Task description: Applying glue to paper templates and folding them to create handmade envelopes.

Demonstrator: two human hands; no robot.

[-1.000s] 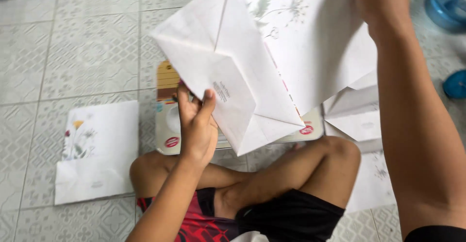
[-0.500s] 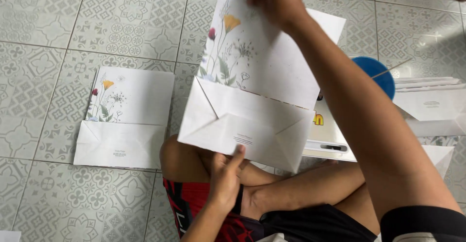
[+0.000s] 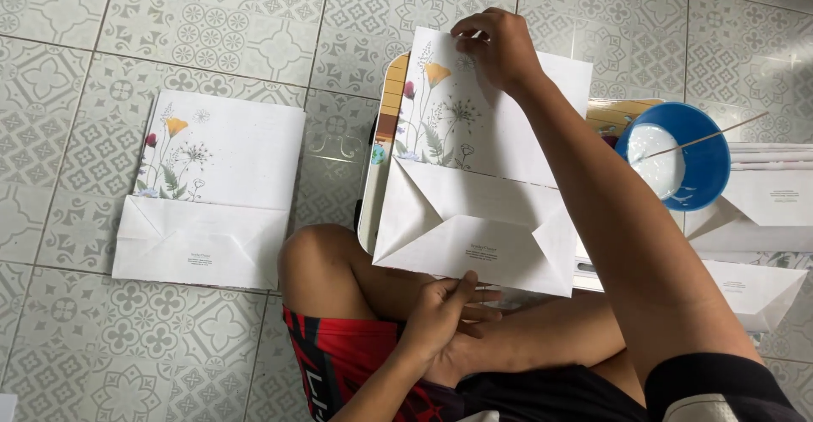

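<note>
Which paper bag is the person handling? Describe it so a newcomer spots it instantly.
Start at the crossed bare legs at bottom centre. Just above them lies a flat white paper bag with printed flowers, pinched by the left hand below and the right hand above. Unlike the matching flowered bag on the tiles to its left, hands grip it.

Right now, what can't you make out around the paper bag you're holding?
All from the head view:
- Board under the held paper bag: mostly covered by that bag.
- Stack of folded bags: cut off by the right edge.
- Right hand: its fingertips on the bag's top edge are hidden by the hand itself.
- Small print on the bag's folded bottom: too small to tell.
- Blue bowl: near rim hidden by the right arm.
</note>
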